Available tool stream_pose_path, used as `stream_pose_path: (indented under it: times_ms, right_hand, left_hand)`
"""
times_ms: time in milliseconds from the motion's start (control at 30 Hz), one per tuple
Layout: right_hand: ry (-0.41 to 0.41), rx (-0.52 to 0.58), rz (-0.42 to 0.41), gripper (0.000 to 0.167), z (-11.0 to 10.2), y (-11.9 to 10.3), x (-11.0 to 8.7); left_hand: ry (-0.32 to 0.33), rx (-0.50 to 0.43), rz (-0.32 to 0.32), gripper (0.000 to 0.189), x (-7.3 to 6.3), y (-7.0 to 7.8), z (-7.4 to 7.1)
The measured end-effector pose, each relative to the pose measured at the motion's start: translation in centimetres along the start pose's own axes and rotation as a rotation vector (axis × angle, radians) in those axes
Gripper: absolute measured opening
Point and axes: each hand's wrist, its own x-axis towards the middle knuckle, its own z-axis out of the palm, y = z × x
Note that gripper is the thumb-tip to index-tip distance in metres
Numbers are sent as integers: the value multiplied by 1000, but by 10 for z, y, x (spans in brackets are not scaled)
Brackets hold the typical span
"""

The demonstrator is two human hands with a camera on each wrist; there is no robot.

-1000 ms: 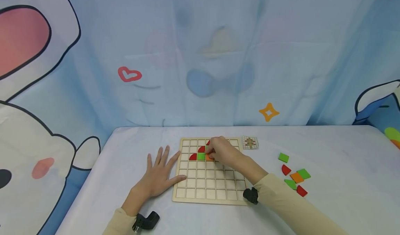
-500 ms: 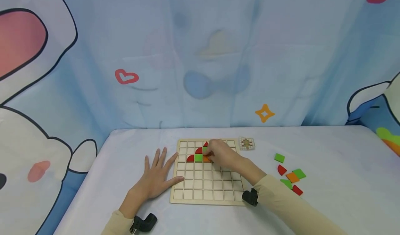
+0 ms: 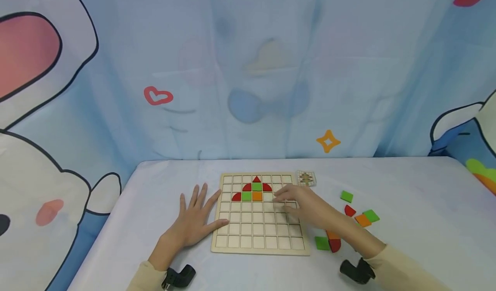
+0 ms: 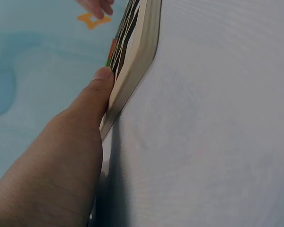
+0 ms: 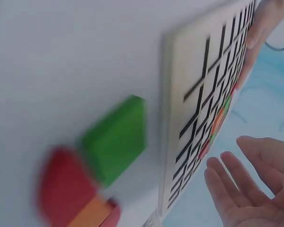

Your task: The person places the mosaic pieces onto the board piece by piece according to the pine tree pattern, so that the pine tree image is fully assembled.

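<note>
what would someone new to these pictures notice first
Probably the red, green and orange tiles set toward the far edge of the pale grid board. The left hand lies spread at its left edge, while the right hand hovers over its right side, apparently holding nothing. Behind the white table hangs a blue cartoon-print cloth.

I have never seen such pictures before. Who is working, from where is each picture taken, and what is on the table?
No machine: a person's left hand and right hand do the work. The wide picture comes from a head-worn camera; the two close ones come from a camera on each wrist. On the white table lies a wooden grid board with red, green and orange pieces set in its far part. Loose pieces and a small pattern card lie to its right. The left hand, spread, touches the board's left edge; the right hand, over its right side, holds nothing visible.
</note>
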Motion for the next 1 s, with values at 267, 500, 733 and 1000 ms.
stream_pose_path:
  times_ms: [267, 500, 733, 1000]
  right_hand:
    - [-53, -6, -40, 29, -9, 9, -51]
    - [-148, -59, -25, 37, -12, 37, -80]
    - [-125, 7, -60, 28, -4, 57, -94]
    - [-129, 38, 3, 26, 2, 49, -84]
  left_hand:
    - [-39, -16, 3, 88, 2, -3, -2]
    - [-30, -23, 11, 88, 1, -4, 0]
    - [-25, -22, 27, 88, 4, -1, 0]
    - [6, -22, 24, 89, 1, -6, 2]
